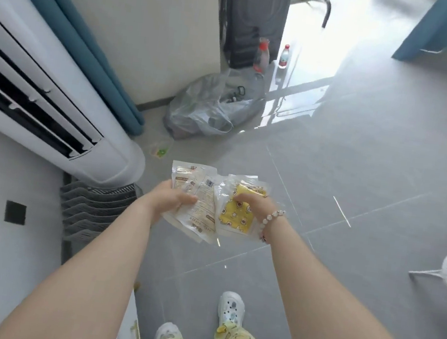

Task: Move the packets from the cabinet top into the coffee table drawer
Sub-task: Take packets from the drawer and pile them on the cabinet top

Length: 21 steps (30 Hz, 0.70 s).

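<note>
Packets [206, 204] sat pinched in our left hand [173, 201] and right hand [251, 206]; firm grips best while walking.

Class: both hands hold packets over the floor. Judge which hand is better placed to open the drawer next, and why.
Probably the right hand: it pinches only the yellow packet, which could pass to the left hand, already gripping the white packets. No drawer is in view, so this is tentative.

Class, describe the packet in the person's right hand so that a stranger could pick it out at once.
Start at the tall white air conditioner; the hands are to its right, above the grey floor. The right hand, with the bead bracelet, holds the yellow packet. The left hand's white packets lack its yellow print.
</note>
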Available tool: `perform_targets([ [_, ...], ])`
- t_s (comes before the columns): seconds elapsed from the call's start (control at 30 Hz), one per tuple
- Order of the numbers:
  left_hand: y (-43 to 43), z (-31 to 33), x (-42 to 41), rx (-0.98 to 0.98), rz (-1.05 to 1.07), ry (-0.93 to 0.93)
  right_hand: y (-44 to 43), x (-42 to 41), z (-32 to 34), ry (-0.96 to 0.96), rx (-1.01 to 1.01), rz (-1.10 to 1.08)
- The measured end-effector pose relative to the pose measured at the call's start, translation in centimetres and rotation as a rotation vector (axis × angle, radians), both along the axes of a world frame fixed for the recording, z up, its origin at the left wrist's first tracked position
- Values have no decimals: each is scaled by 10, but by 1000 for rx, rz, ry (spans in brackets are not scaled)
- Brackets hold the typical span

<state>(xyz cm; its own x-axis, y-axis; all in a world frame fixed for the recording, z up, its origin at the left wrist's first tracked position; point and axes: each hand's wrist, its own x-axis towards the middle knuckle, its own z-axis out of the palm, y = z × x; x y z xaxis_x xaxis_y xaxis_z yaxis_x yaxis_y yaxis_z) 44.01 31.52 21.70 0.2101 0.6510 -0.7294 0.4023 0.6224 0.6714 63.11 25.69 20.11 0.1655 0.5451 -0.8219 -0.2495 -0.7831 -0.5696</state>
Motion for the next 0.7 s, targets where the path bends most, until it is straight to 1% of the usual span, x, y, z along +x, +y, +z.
perform_targets([
  [0.07, 1, 0, 28, -4, -77, 7, -12, 21, -1, -8, -11, -59],
  [0.27, 11, -3, 112, -29, -295, -9, -42, 80, 1, 34, 22, -330],
  [0.37, 20, -9, 153, -43, -398, -6, -53, 107, 2, -8, 37, -454],
  [0.53, 35, -15, 218, -52, -588, 22, -67, 144, 4, -71, 1, -644],
  [0.7, 42, -18, 289, -23, -783, 65, -86, 171, 8, -84, -9, -847],
])
